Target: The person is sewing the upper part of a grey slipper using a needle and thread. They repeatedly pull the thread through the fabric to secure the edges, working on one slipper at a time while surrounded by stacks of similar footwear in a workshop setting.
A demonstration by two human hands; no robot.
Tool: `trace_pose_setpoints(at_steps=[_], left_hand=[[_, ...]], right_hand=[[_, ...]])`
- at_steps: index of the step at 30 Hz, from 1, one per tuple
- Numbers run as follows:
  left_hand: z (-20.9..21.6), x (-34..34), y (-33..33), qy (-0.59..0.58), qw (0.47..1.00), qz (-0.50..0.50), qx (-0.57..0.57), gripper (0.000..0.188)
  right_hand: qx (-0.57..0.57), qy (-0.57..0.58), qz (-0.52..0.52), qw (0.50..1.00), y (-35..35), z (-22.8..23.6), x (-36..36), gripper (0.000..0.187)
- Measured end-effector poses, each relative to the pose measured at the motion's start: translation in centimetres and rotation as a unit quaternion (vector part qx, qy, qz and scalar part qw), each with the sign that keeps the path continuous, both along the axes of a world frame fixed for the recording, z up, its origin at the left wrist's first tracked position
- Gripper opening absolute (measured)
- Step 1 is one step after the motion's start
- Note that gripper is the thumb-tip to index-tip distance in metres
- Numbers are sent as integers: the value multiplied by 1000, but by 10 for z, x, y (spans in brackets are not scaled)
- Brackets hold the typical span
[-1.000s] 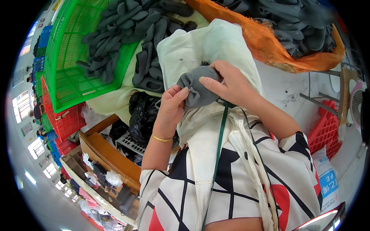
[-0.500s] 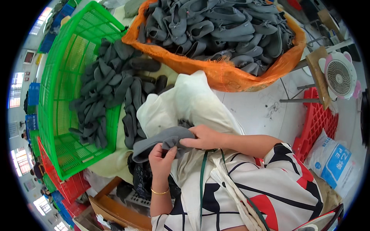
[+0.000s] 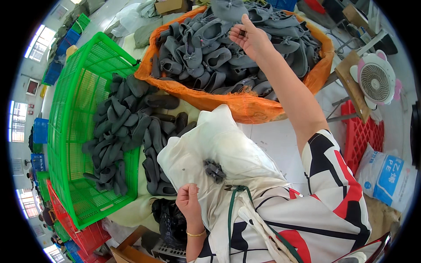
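My right hand [image 3: 252,39] reaches out over a large orange sack [image 3: 258,112] of grey slip-on shoes [image 3: 217,59]. Its thumb stands apart from the curled fingers. Just beyond the thumb is a grey shoe [image 3: 226,9] at the top edge; whether the thumb touches it I cannot tell. My left hand [image 3: 188,199] is closed in a pinch above the cream apron [image 3: 197,144]; what lies in its fingers, if anything, is too small to make out. A cluster of small grey bows [image 3: 214,170] rests on the apron, beside a small dark metal tool [image 3: 231,187].
At left a tilted green basket [image 3: 66,131] holds several grey shoes [image 3: 116,118], more of them spilling beside it. A black plastic bag [image 3: 171,221] is near my left forearm. To the right are a fan [image 3: 375,81], a red plastic crate [image 3: 364,131] and a white-blue sack [image 3: 388,177].
The grey shoe held by both hands over my lap is gone from there. My right arm has stretched out over the orange sack; my left hand has lowered slightly. The view has shifted.
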State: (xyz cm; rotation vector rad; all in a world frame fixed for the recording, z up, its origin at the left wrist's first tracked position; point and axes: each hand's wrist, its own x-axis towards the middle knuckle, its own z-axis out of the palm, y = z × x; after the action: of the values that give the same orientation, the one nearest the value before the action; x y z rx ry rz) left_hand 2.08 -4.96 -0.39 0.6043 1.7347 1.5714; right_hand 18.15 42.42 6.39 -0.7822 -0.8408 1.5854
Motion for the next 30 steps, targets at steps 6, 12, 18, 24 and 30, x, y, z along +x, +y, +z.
trace_pose_setpoints(at_steps=[6, 12, 18, 24, 30], left_hand=[[-30, -8, -22, 109, 987, -2, -121, 14], [-34, -14, -7, 143, 978, -76, -131, 13], [-42, 1, 26, 282, 936, -155, -145, 16], [-65, 1, 47, 380, 896, -194, -125, 13], [-50, -13, 26, 6, 995, -14, -102, 16]], right_hand=[[-74, -93, 136, 984, -104, -54, -18, 20], [-163, -124, 191, 960, -215, -125, 40, 18], [-172, -146, 259, 939, -265, -125, 47, 23], [-33, -257, 342, 903, -297, -107, 34, 23], [275, -404, 317, 813, -329, -89, 13, 26]])
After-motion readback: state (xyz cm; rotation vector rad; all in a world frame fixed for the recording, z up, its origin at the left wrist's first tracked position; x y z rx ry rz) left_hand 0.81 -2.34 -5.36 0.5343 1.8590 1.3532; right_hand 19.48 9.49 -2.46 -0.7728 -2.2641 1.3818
